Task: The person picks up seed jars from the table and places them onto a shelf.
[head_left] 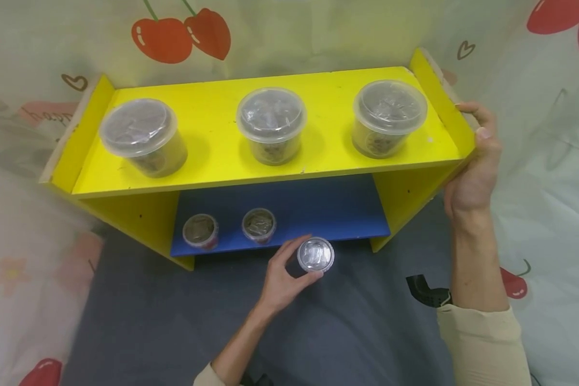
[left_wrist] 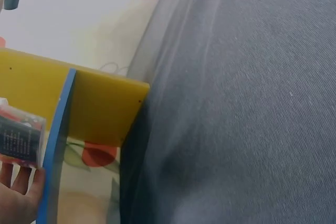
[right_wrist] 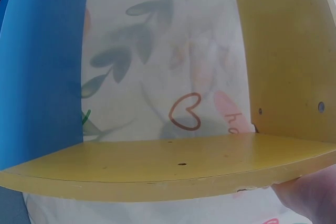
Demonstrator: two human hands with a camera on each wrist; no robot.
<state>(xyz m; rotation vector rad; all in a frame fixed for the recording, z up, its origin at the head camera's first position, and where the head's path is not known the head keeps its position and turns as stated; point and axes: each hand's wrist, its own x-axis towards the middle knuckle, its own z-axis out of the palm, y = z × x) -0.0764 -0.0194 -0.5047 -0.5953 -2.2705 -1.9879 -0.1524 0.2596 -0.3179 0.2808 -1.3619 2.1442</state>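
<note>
Between the thumb and fingers of my left hand (head_left: 278,281) is a small clear plastic tub with a lid (head_left: 316,254), in front of the blue lower board's front edge. In the left wrist view, the tub (left_wrist: 21,136) has a dark printed label and is beside the blue board (left_wrist: 56,129). My right hand (head_left: 477,161) grips the right side panel of the yellow and blue shelf (head_left: 318,170), its fingertips at the panel's top edge. Two similar small tubs, one left (head_left: 200,230) and one nearer the middle (head_left: 259,225), stand on the blue board (head_left: 328,203).
Three larger lidded tubs, left (head_left: 145,136), middle (head_left: 272,126) and right (head_left: 388,118), stand on the yellow top board. A patterned cloth (head_left: 318,37) with cherries hangs behind the shelf. Dark grey fabric (head_left: 357,332) lies beneath.
</note>
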